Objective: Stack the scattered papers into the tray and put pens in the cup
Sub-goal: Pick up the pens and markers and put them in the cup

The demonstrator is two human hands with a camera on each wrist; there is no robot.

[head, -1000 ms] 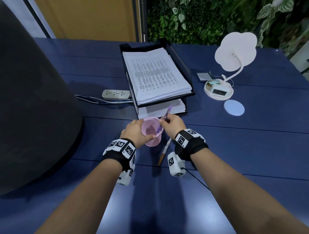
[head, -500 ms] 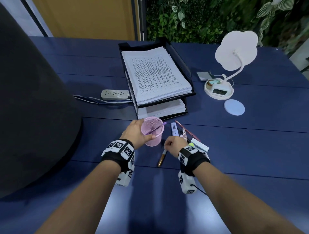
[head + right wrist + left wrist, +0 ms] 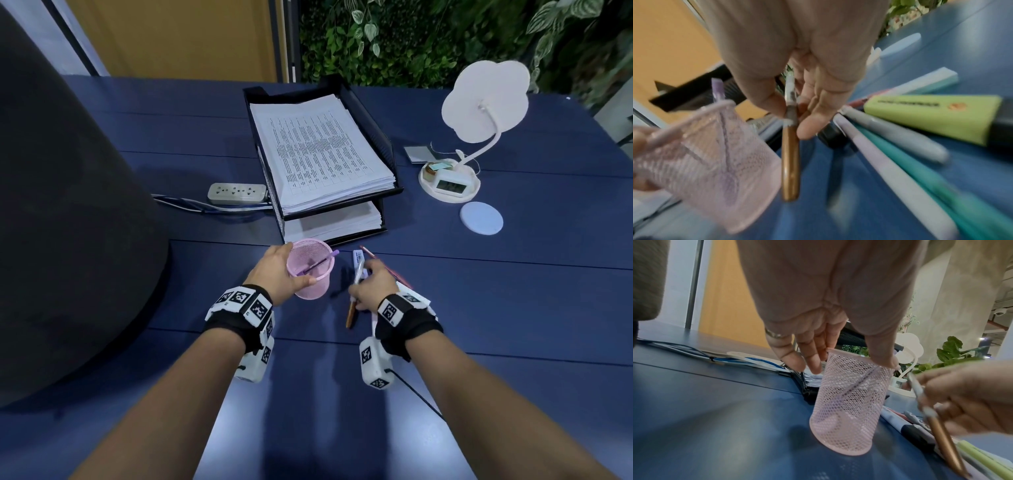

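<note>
My right hand pinches a gold pen off the desk, beside loose pens. My left hand grips the pink cup, one purple pen inside. Papers fill the tray behind.

An office desk, by every sign. The dark blue desk carries a black two-tier paper tray at twelve o'clock, both levels stacked with printed sheets. A power strip with bundled cables lies at eleven o'clock. At one o'clock stands a white desk lamp with a small clock in its base. Pens and a highlighter lie close in. Behind: an orange panel and a wall of foliage.
</note>
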